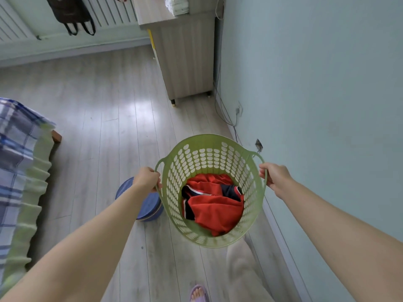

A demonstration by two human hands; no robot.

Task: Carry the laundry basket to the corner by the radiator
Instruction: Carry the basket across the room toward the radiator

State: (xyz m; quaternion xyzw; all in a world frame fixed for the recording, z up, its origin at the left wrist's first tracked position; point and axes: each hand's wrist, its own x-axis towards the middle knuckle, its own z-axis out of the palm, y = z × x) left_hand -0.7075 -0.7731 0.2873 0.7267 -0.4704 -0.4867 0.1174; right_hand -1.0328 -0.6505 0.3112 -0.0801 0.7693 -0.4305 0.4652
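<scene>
A round green perforated laundry basket (202,160) hangs above the wooden floor, held between both arms. My left hand (146,178) is closed around its left handle, and my right hand (273,175) grips the right handle. Red and dark clothes (214,203) lie in the bottom of the basket. A white ribbed radiator (109,12) runs along the far wall at the top of the view, well ahead of the basket.
A wooden cabinet (185,62) stands against the right wall near the radiator, with cables (226,114) trailing beside it. A dark bag (69,12) hangs on the radiator. A bed with plaid bedding (17,162) lies left. A blue round container (148,205) sits under my left forearm.
</scene>
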